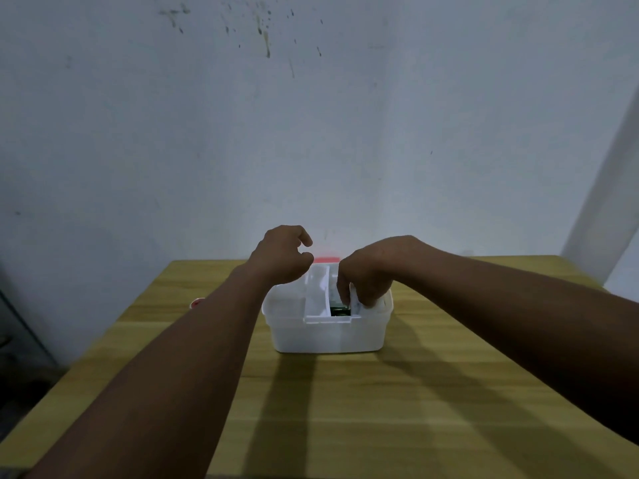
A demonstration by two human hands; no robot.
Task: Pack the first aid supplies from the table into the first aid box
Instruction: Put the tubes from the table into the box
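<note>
Seen from the head camera, a person's two bare forearms reach forward over a yellowish wooden table (432, 392) set against a pale, speckled wall (311, 115).

A white translucent plastic first aid box (328, 335) stands open near the far middle of the table. Inside it, a white divider tray (316, 299) splits the top into sections. A strip of the box's red lid (326, 260) shows just behind the far rim.

The left hand (281, 255) hovers above the box's far left corner. Its fingers are loosely curled, thumb and forefinger slightly apart, with nothing between them; whether the hand touches the rim cannot be told.

The right hand (363, 280) dips into the right section of the box. Its fingers point down and are pinched together on a thin white packet (355, 303), held upright and partly inside the box. Something dark green (338, 311) lies just beneath the fingertips, too blurred to identify.

A small red and white object (197, 302) sits at the table's left edge, well apart from the box.
</note>
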